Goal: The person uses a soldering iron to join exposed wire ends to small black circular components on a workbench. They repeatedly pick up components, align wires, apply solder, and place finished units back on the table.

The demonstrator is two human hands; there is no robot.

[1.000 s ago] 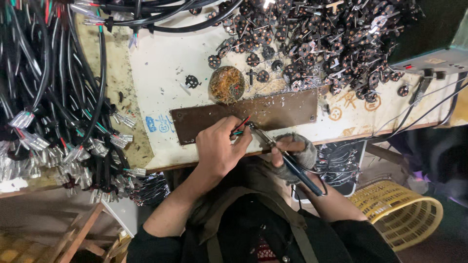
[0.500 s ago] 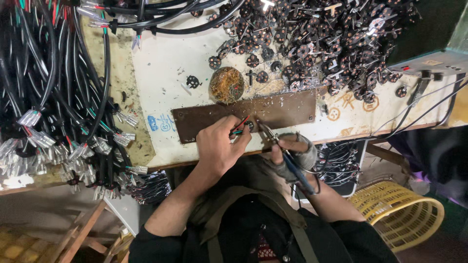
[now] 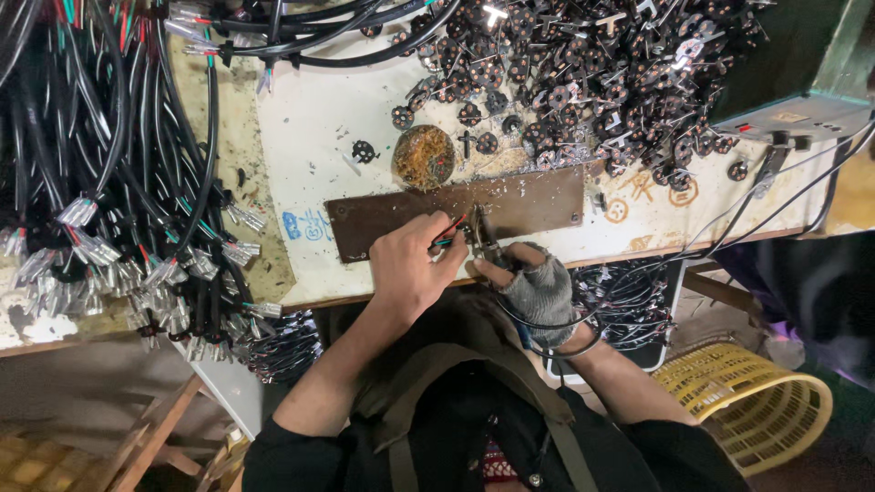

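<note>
The thin red and green wires (image 3: 448, 230) lie at the near edge of the brown metal plate (image 3: 510, 206), which sits flat near the front edge of the surface (image 3: 310, 137). The left hand (image 3: 412, 266) pinches these wires between thumb and fingertips, its grip pressed together on them. The right hand (image 3: 533, 284), in a grey fingerless glove, closes its grip around a slim soldering iron (image 3: 485, 239), whose tip points at the wire ends just beside the left fingertips. Behind the plate stands a round tin of brownish residue (image 3: 424, 157). A heap of small dark round plug parts (image 3: 583, 73) fills the far right corner. Bundles of black cables with metal terminals (image 3: 109, 228) cover the left edge. A yellow basket (image 3: 756, 410) stands on the floor beyond the front right edge.
</note>
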